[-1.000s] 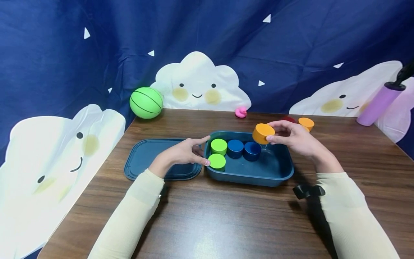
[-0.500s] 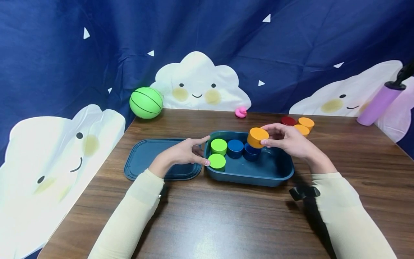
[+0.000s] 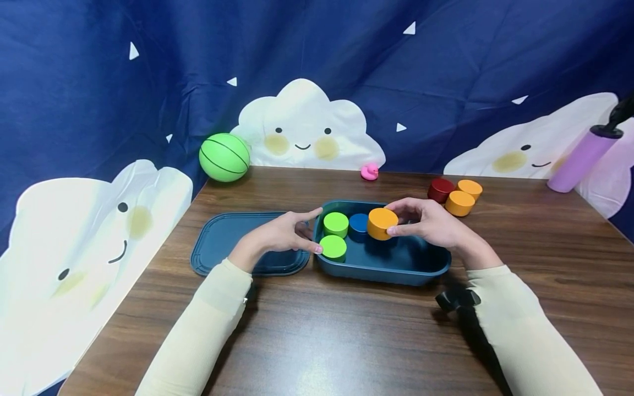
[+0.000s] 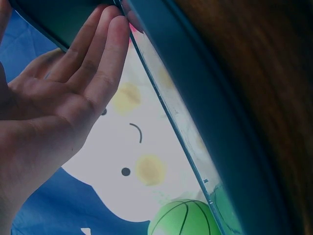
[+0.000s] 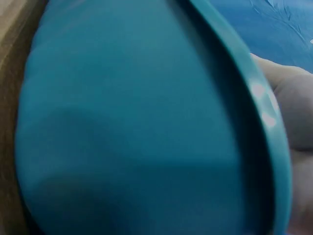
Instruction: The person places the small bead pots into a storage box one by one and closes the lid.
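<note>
In the head view an orange cylinder block (image 3: 382, 224) hangs over the middle of a dark teal plastic box (image 3: 381, 271). My right hand (image 3: 428, 221) pinches it between thumb and fingers from the right side. Two lime green cylinders (image 3: 335, 225) stand along the box's left end, beside a blue cylinder (image 3: 358, 226). The orange block hides a second blue one behind it. My left hand (image 3: 277, 236) touches the box's left end, its fingers (image 4: 105, 73) nearly straight in the left wrist view. The right wrist view shows mostly the box wall (image 5: 132, 117), with the block out of sight.
Left of the box lies its flat teal lid (image 3: 223, 245), partly under the left hand. A dark red cylinder (image 3: 440, 190) and two orange ones (image 3: 460, 203) stand behind on the right. Farther back are a green ball (image 3: 224, 157), a pink duck (image 3: 369, 171) and a purple pump (image 3: 581, 159).
My right hand has carried the orange block left and lower over the box, now covering a blue cylinder. The red and orange cylinders behind have come into full view. The left hand stays put.
</note>
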Motion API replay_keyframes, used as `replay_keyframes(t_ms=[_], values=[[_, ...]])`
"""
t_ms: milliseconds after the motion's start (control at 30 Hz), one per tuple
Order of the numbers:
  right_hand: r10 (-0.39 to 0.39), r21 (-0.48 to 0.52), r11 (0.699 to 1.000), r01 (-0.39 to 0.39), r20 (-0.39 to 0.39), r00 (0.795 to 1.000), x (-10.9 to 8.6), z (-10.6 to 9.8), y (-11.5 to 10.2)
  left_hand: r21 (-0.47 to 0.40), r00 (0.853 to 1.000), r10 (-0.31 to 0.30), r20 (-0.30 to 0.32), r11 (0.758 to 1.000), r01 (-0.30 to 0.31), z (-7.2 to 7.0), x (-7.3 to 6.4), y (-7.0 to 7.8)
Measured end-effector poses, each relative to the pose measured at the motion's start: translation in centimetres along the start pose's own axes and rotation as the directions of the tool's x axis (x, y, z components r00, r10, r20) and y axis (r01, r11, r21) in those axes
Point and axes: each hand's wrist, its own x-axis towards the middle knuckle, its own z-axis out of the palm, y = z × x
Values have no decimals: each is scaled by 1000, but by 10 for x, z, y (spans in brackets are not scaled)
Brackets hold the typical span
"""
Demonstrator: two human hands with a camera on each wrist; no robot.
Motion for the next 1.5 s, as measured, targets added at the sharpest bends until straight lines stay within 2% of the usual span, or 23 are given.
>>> replay_keyframes(t_ms=[533, 900, 1500], values=[[-11, 8, 1000, 10, 90, 996, 7, 17, -1, 13, 1000, 5, -7, 1000, -5, -1, 0, 0], [-57, -8, 998, 58, 110, 992, 8, 26, -5, 4, 1000, 1, -5, 1000, -1, 0, 2, -2], [-76, -36, 996, 83, 167, 983, 9, 36, -12, 2, 1000, 6, -6, 1000, -6, -1, 1, -3]])
